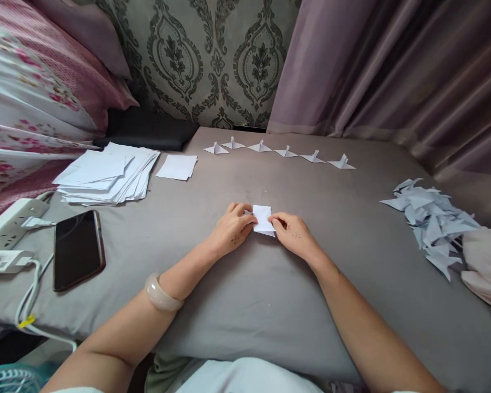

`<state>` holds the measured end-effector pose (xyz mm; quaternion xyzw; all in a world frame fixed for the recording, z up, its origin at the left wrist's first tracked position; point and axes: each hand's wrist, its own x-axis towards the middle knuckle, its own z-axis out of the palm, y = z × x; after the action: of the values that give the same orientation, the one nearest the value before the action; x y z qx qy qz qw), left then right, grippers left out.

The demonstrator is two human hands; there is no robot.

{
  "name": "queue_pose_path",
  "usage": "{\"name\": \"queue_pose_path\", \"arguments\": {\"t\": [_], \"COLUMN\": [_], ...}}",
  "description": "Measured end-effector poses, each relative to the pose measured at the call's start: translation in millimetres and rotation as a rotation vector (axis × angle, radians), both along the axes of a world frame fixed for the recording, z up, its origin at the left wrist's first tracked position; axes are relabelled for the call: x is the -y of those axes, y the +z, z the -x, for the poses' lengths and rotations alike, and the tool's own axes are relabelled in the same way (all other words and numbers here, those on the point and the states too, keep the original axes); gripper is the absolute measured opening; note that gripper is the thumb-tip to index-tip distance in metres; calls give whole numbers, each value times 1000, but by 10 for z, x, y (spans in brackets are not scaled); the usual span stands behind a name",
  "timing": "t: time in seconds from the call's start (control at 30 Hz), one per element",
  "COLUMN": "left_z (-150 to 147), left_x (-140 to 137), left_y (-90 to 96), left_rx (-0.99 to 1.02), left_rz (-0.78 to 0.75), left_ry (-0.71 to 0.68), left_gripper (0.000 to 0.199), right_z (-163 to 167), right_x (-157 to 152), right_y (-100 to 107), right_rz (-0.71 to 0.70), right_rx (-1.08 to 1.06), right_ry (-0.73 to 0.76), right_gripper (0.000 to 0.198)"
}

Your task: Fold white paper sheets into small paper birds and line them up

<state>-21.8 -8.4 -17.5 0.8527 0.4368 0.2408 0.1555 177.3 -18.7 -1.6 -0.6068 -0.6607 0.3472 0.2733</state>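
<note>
On the near side of the row of six small white folded-paper figures (286,152), in the head view, a small folded white paper rectangle (262,215) sits between two bare hands, above a smooth grey cloth cover (229,311). The left hand (231,229) has its thumb and fingertips closed on the left edge, other fingers loosely curled; the right hand (294,234) pinches the right edge, though how its fingertips sit underneath cannot be seen. A lower layer juts out slanting at the near edge, so the layers probably want squaring up before any crease is pressed. Thin paper on soft cloth is likely to slip: a light, even grip, one side pinned while the other smooths outward, should serve best. Left of the row lies a loose stack of white paper sheets (106,177).
</note>
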Motion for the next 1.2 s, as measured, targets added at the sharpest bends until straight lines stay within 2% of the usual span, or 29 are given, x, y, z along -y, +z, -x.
{"name": "queue_pose_path", "arguments": {"t": [0.1, 0.2, 0.27, 0.37, 0.57, 0.73, 1.03, 1.2], "left_z": [-7, -25, -47, -88, -166, -225, -229, -190], "left_x": [19, 28, 26, 13, -40, -82, -86, -62], "left_y": [11, 22, 29, 38, 28, -53, -107, -117], "left_rx": [26, 87, 130, 177, 236, 270, 273, 218], "left_rz": [29, 88, 139, 196, 259, 209, 191, 119], "left_ry": [14, 65, 110, 184, 310, 380, 373, 328], "left_gripper": [25, 20, 18, 19, 24, 18, 18, 13], "right_z": [-66, -116, -125, -92, 45, 84, 87, 85], "right_x": [71, 109, 103, 61, -31, -59, -94, -91], "right_y": [-5, 12, 20, 2, -93, -144, -161, -152], "right_rz": [-121, -133, -139, -150, -259, -267, -241, -204], "right_rx": [171, 217, 217, 218, 284, 275, 285, 284], "right_ry": [88, 168, 181, 112, -28, -99, -124, -124], "right_gripper": [27, 32, 28, 19, 27, 28, 27, 27]}}
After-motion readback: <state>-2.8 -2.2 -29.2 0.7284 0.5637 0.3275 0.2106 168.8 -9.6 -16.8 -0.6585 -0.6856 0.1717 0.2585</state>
